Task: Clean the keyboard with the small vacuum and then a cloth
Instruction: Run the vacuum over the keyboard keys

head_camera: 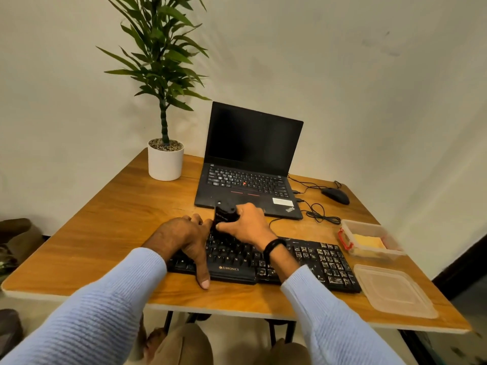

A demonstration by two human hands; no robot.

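Note:
A black keyboard (311, 259) lies along the near part of the wooden table (105, 227). My right hand (249, 225) is shut on a small black vacuum (224, 213), held upright over the keyboard's upper left keys. My left hand (184, 238) rests flat on the keyboard's left end, fingers spread, thumb reaching past the front edge. A yellow cloth (367, 242) lies inside a clear plastic box (369, 227) at the right. My hands hide the keyboard's upper left rows.
An open black laptop (250, 164) stands just behind the keyboard. A potted plant (165, 162) stands at the back left. A black mouse (335, 195) with coiled cable (320, 213) lies at the back right. The box's clear lid (392, 291) sits near the right front edge.

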